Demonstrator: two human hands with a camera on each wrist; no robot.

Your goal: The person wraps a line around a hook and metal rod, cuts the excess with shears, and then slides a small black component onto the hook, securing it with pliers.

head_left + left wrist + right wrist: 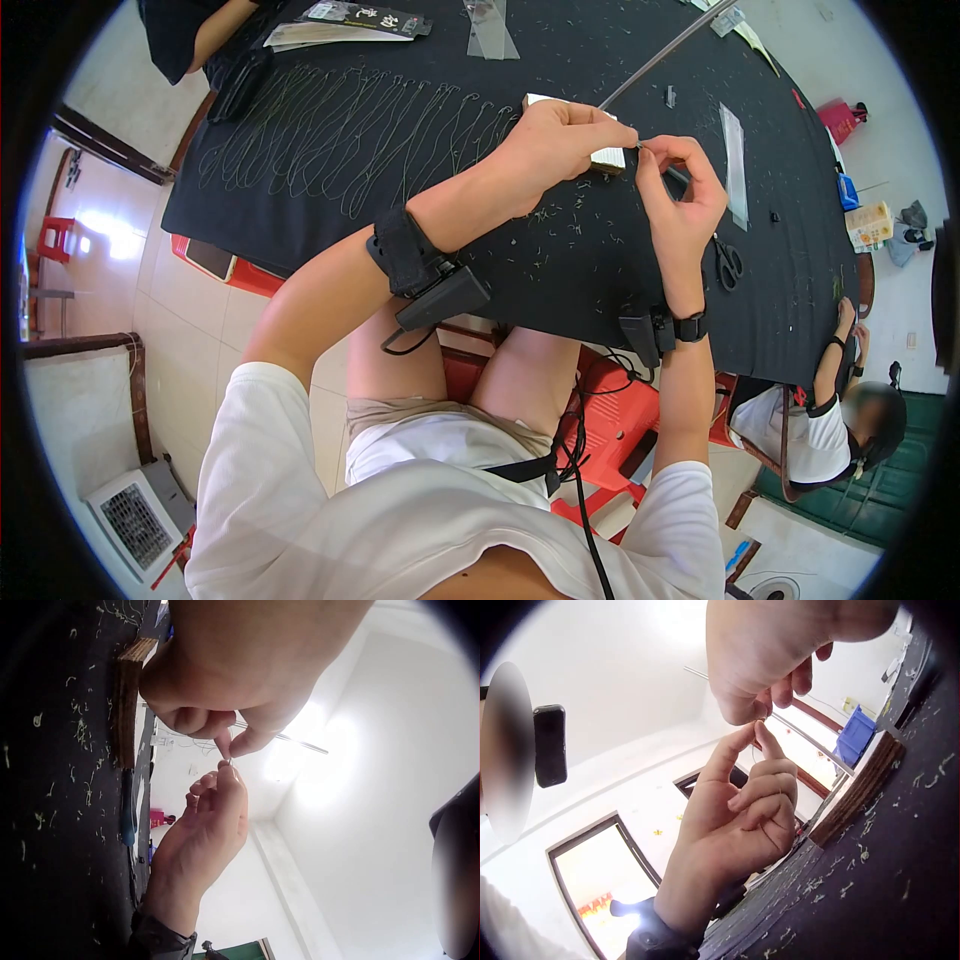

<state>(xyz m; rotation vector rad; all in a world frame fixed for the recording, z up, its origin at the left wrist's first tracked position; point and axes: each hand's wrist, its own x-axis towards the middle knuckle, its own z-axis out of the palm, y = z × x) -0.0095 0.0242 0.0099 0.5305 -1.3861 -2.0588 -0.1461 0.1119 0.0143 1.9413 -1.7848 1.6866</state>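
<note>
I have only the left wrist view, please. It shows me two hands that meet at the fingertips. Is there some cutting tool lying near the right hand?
Observer: Yes. The head view shows scissors on the black cloth, to the right of the right hand.
Operator: Thank you. And on the other side, to the left of the left hand, what is there?
Observer: Many looped strands, spread side by side on the cloth.
Operator: The metal rod goes behind the hand in my picture. Where is its lower end, please?
Observer: The right wrist view shows it meeting the top face of the wooden block.
</note>
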